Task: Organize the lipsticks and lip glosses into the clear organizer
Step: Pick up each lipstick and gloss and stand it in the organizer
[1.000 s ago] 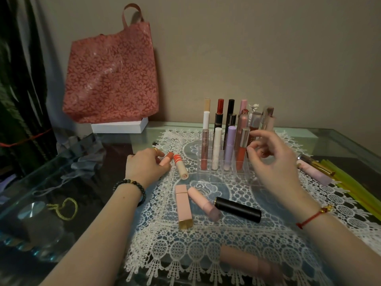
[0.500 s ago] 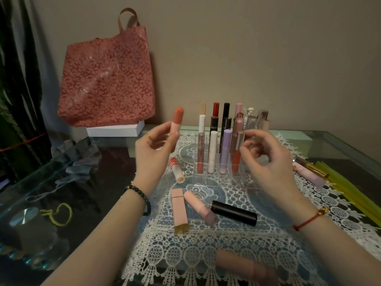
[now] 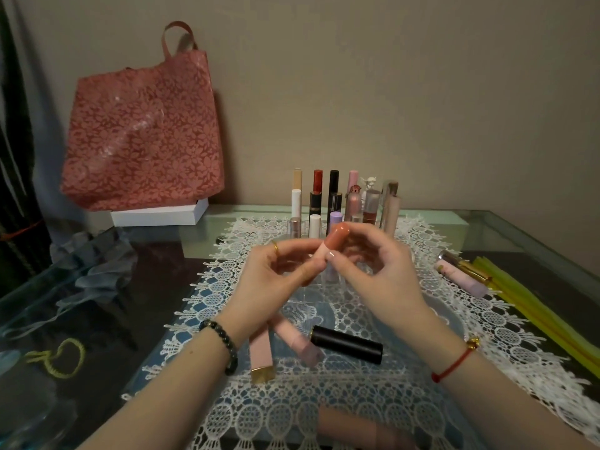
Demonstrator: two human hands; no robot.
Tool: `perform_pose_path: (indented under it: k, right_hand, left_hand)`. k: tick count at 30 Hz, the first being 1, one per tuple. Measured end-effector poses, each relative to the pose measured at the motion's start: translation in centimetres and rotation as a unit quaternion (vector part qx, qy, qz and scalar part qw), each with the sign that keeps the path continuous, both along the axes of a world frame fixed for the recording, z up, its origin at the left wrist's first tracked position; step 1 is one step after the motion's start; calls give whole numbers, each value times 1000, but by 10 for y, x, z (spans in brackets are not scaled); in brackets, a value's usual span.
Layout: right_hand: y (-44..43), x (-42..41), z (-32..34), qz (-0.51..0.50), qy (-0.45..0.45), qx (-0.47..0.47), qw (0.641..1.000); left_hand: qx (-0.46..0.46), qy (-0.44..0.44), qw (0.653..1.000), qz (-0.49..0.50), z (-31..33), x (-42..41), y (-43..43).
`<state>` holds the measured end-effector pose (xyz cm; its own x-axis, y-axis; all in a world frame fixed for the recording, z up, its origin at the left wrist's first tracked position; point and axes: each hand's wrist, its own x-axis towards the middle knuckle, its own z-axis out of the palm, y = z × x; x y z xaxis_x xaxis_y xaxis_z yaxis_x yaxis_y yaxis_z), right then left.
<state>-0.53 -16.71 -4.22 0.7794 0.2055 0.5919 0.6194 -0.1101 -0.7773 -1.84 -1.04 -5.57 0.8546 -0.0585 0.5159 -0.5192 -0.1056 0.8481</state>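
Observation:
I hold a small pink tube with a coral cap (image 3: pixel 334 242) upright between both hands, in front of the clear organizer (image 3: pixel 311 295). My left hand (image 3: pixel 272 280) grips its lower part; my right hand (image 3: pixel 376 271) pinches it from the right. Several lipsticks and glosses (image 3: pixel 316 198) stand in the organizer behind my fingers. On the lace mat (image 3: pixel 324 407) lie a square pink lipstick with a gold end (image 3: pixel 260 354), a round pink tube (image 3: pixel 297 341), a black tube (image 3: pixel 347 344) and a blurred pink tube (image 3: pixel 360 428) at the near edge.
A red floral bag (image 3: pixel 143 131) leans on a white box (image 3: pixel 159 215) at the back left. Two more tubes (image 3: pixel 464 271) and yellow sticks (image 3: pixel 535 316) lie at the right. Grey fabric (image 3: pixel 97 264) and a yellow cord (image 3: pixel 60 358) rest on the glass table (image 3: pixel 487 222).
My left hand picked the coral-capped tube off the mat, raised it, then brought it to the middle. My right hand came over and took hold of it too.

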Motion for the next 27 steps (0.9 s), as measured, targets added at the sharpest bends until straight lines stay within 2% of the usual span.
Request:
perform_pose_path:
  k: [6, 12, 15, 21, 27]
  right_hand:
    - [-7, 4, 7, 41, 24, 78, 996]
    - [-34, 21, 22, -60, -14, 133, 989]
    - [-43, 31, 16, -118, -20, 111, 987]
    - [-44, 42, -1, -158, 10, 39, 987]
    - [-42, 45, -9, -154, 28, -10, 988]
  left_hand:
    - [65, -53, 992, 91, 0, 1, 0]
    - [155, -122, 957, 214, 6, 2, 15]
    - [178, -72, 951, 242, 4, 6, 26]
    - [291, 62, 932, 207, -11, 13, 35]
    - [318, 102, 927, 173, -17, 17, 38]
